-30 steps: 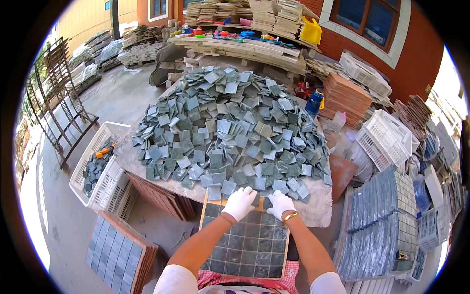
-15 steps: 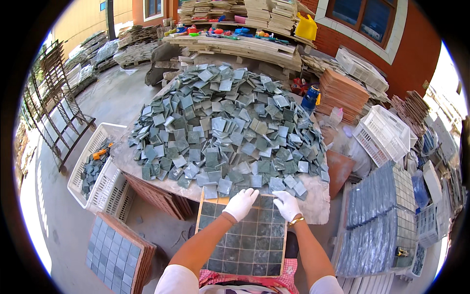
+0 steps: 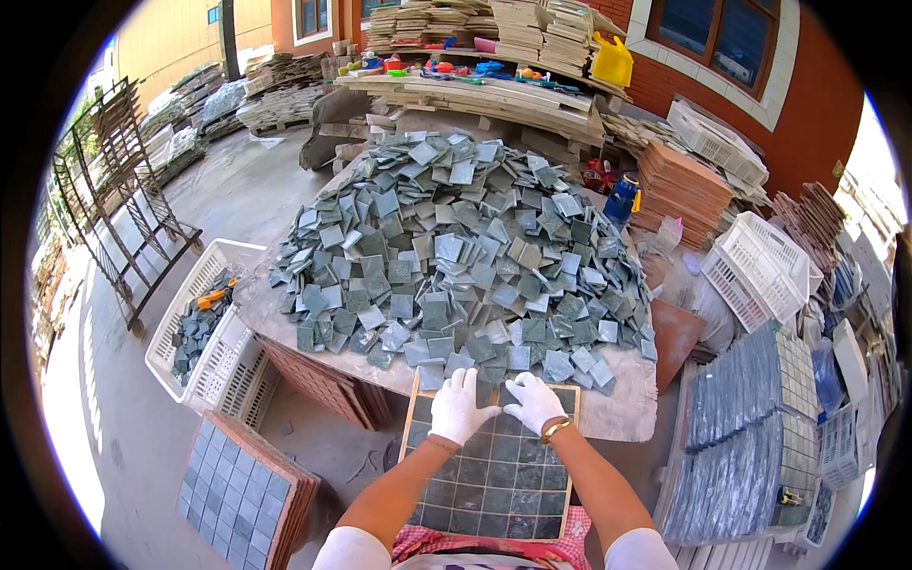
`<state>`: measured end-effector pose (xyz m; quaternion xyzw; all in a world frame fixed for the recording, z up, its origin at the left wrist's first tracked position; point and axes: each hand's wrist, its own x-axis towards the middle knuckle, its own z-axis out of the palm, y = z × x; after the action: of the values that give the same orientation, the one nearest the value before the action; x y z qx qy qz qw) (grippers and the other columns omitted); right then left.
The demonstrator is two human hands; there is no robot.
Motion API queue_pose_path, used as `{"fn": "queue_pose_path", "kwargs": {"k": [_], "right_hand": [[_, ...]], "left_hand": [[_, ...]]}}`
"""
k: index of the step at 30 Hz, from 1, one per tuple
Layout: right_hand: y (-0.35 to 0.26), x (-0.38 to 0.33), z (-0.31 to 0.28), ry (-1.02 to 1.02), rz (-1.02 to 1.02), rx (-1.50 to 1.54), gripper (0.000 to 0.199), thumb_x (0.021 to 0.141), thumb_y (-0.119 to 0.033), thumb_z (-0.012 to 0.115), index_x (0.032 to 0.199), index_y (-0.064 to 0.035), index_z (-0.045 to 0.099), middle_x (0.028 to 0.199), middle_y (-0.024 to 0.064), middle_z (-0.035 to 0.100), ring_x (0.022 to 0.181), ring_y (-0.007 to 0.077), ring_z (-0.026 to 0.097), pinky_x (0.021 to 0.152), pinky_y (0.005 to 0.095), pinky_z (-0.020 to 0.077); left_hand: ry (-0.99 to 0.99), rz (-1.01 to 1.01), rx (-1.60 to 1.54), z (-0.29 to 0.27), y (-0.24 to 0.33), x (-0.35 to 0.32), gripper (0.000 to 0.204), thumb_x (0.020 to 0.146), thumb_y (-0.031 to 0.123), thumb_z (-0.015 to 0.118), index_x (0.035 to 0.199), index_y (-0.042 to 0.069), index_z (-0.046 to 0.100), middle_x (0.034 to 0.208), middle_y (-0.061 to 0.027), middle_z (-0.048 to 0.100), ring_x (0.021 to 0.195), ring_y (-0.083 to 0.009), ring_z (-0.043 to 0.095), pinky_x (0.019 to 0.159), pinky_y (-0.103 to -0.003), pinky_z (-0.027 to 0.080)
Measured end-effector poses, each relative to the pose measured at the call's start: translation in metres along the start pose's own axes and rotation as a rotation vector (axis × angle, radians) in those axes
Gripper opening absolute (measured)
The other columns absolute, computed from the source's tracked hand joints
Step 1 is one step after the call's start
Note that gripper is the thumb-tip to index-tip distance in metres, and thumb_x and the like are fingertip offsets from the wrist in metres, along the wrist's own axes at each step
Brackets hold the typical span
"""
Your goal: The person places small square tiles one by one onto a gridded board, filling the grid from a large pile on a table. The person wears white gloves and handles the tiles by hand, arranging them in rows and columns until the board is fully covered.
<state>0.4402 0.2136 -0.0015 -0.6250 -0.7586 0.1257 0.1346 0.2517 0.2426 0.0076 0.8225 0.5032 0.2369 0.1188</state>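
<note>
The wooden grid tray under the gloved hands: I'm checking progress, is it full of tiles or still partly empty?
Nearly full, as far as shows: the wooden grid tray holds dark green square tiles in its visible rows; both gloved hands hide part of the far row.

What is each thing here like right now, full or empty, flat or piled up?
Left hand: gloved, fingers spread flat on the tray.
Right hand: gloved, flat on the tray.
Tile tray: nearly full, top row partly open.
Loose tiles: heaped up.
White crate: open, a few tiles inside.

Stone table, heaped grey-green tiles
</note>
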Motion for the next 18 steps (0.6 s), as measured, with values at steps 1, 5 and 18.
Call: {"fn": "queue_pose_path", "kwargs": {"k": [1,5,18], "right_hand": [[-0.001,-0.001,-0.002,0.004,-0.017,0.021,0.043,0.079,-0.026,0.070,0.116,-0.0064,0.059,0.112,0.0144,0.054,0.104,0.0328,0.056,0.087,0.0412,0.0488],[-0.008,0.002,-0.005,-0.010,0.069,0.059,0.043,0.081,-0.028,0.069,0.117,-0.0069,0.057,0.115,0.0160,0.054,0.103,0.0342,0.059,0.086,0.0421,0.0496],[0.003,0.067,-0.015,0.224,0.171,-0.094,0.075,0.073,-0.027,0.077,0.137,-0.0155,0.039,0.135,0.0129,0.046,0.108,0.0359,0.058,0.087,0.0446,0.0504]], "left_hand": [[0.034,-0.017,0.017,0.004,0.003,-0.002,0.079,0.067,0.035,0.081,0.127,0.000,0.043,0.111,-0.0142,0.052,0.095,-0.0318,0.057,0.078,-0.039,0.050],[-0.011,-0.111,-0.016,0.015,0.004,0.001,0.078,0.067,0.030,0.081,0.127,0.000,0.043,0.114,-0.0160,0.050,0.101,-0.0347,0.055,0.084,-0.040,0.049],[0.065,-0.094,-0.118,0.009,-0.006,-0.021,0.055,0.069,0.035,0.079,0.108,0.004,0.057,0.103,-0.0139,0.058,0.099,-0.0341,0.055,0.085,-0.042,0.047]]}}
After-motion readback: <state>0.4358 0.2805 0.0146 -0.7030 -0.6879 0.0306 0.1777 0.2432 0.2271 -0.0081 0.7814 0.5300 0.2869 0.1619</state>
